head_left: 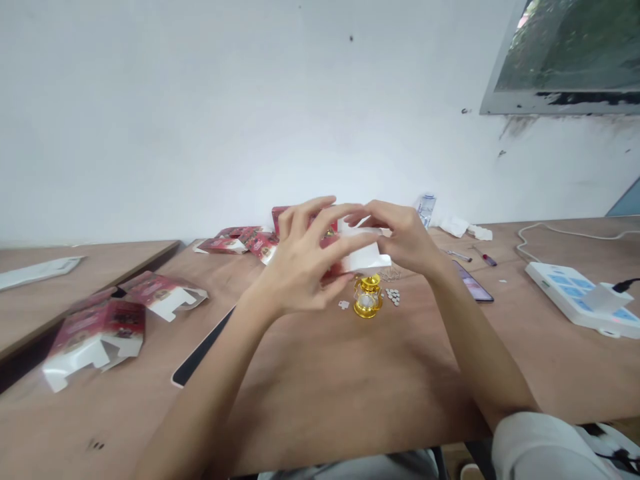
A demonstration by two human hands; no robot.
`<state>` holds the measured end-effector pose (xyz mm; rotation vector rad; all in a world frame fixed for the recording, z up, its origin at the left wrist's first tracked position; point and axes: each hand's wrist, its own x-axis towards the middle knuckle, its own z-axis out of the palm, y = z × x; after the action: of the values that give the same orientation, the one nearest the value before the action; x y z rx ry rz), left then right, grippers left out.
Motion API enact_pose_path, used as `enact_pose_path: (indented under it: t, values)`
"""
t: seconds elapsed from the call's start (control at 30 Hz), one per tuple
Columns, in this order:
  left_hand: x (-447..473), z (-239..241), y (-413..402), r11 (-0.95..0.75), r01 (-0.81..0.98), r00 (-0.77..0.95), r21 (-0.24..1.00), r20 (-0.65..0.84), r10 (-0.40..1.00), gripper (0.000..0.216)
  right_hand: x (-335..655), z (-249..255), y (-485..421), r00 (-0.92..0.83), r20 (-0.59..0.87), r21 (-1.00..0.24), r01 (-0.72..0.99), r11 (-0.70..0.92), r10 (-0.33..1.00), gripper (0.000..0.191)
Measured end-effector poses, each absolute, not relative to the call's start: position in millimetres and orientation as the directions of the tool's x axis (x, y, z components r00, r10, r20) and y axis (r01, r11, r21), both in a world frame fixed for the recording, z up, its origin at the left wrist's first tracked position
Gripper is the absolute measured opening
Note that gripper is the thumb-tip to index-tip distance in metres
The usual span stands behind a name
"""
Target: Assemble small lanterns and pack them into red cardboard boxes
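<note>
Above the table I hold a small red and white cardboard box (364, 257) between both hands. My left hand (313, 257) grips it from the left, thumb below and fingers spread over the top. Bent at the box's right side and upper edge are the fingers of my right hand (400, 233); some fingertips are hidden behind it. White inner faces and a flap point toward me. Just below the box, a small gold lantern (369, 298) stands upright on the table. Several button cells (393, 297) lie to its right, and a small white piece (343, 305) to its left.
Flattened red boxes (100, 330) lie at the left, with more red boxes (233, 241) behind. A dark tablet-like slab (203, 350) is by my left forearm. At the right are a phone (473, 283), a screwdriver (485, 257), a power strip (575, 297) and a plastic bottle (426, 208).
</note>
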<state>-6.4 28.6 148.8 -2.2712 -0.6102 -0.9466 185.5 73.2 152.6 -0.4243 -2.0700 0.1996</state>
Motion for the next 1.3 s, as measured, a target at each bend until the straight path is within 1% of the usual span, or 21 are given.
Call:
enact_pose_path:
  t: [0.07,0.1,0.17,0.2,0.3,0.4,0.47,0.53,0.6,0.67,0.73,0.83,0.9,0.97,1.03,1.07,1.17,1.23,1.3]
  values:
    - [-11,154,26,-0.746,0.600,0.694,-0.289,0.652,0.305,0.047,185,154,69,-0.471,0.811,-0.260,0.243,0.935,0.348,0.027]
    - [-12,155,26,-0.757,0.595,0.713,-0.271,0.613,0.341,0.046,184,154,66,-0.450,0.823,-0.260,0.246,0.934,0.347,0.027]
    - [-12,154,29,-0.761,0.598,0.717,-0.253,0.593,0.366,0.045,181,155,62,-0.370,0.846,-0.312,0.239,0.920,0.383,0.026]
    - [-12,152,31,-0.754,0.604,0.707,-0.258,0.610,0.358,0.044,180,155,61,-0.320,0.853,-0.354,0.229,0.907,0.413,0.026]
    - [-14,151,36,-0.719,0.624,0.660,-0.305,0.698,0.277,0.042,177,154,61,-0.190,0.846,-0.464,0.197,0.864,0.498,0.025]
    - [-19,154,38,-0.684,0.655,0.607,-0.322,0.763,0.222,0.040,177,153,66,-0.092,0.860,-0.485,0.156,0.861,0.501,0.014]
    - [-23,155,40,-0.668,0.671,0.581,-0.322,0.788,0.203,0.040,177,152,68,-0.064,0.873,-0.470,0.144,0.871,0.483,0.017]
    - [-26,156,41,-0.664,0.669,0.574,-0.335,0.800,0.175,0.041,178,152,69,-0.093,0.862,-0.480,0.165,0.862,0.498,0.019]
    - [-27,155,42,-0.666,0.660,0.577,-0.346,0.801,0.156,0.041,181,154,69,-0.153,0.821,-0.520,0.200,0.830,0.551,0.016]
    - [-28,155,42,-0.670,0.658,0.581,-0.343,0.797,0.162,0.041,185,156,68,-0.227,0.768,-0.567,0.193,0.801,0.599,0.018]
    - [-29,156,41,-0.679,0.660,0.574,-0.322,0.799,0.179,0.041,188,159,67,-0.323,0.717,-0.611,0.136,0.780,0.618,0.028]
    - [-30,157,42,-0.693,0.656,0.549,-0.299,0.819,0.167,0.041,190,161,67,-0.439,0.664,-0.649,0.064,0.758,0.606,0.042]
    - [-29,156,44,-0.694,0.657,0.526,-0.294,0.838,0.143,0.037,187,160,67,-0.438,0.675,-0.646,0.039,0.762,0.594,0.042]
    - [-26,154,46,-0.696,0.662,0.494,-0.277,0.860,0.128,0.034,184,157,67,-0.408,0.700,-0.638,0.012,0.770,0.586,0.037]
    - [-21,150,47,-0.703,0.678,0.433,-0.216,0.890,0.144,0.034,181,156,65,-0.360,0.730,-0.625,-0.006,0.781,0.581,0.029]
    - [-17,147,47,-0.712,0.683,0.390,-0.166,0.906,0.163,0.034,179,155,64,-0.331,0.742,-0.620,-0.007,0.785,0.583,0.026]
    - [-6,140,46,-0.754,0.653,0.198,0.070,0.945,0.259,0.034,176,157,57,-0.262,0.756,-0.625,-0.017,0.780,0.600,0.021]
    - [0,137,45,-0.774,0.598,0.092,0.210,0.941,0.326,0.034,175,160,54,-0.274,0.733,-0.657,-0.051,0.752,0.622,0.022]
    - [0,133,44,-0.783,0.560,0.060,0.271,0.929,0.364,0.032,173,160,53,-0.329,0.693,-0.703,-0.110,0.703,0.641,0.020]
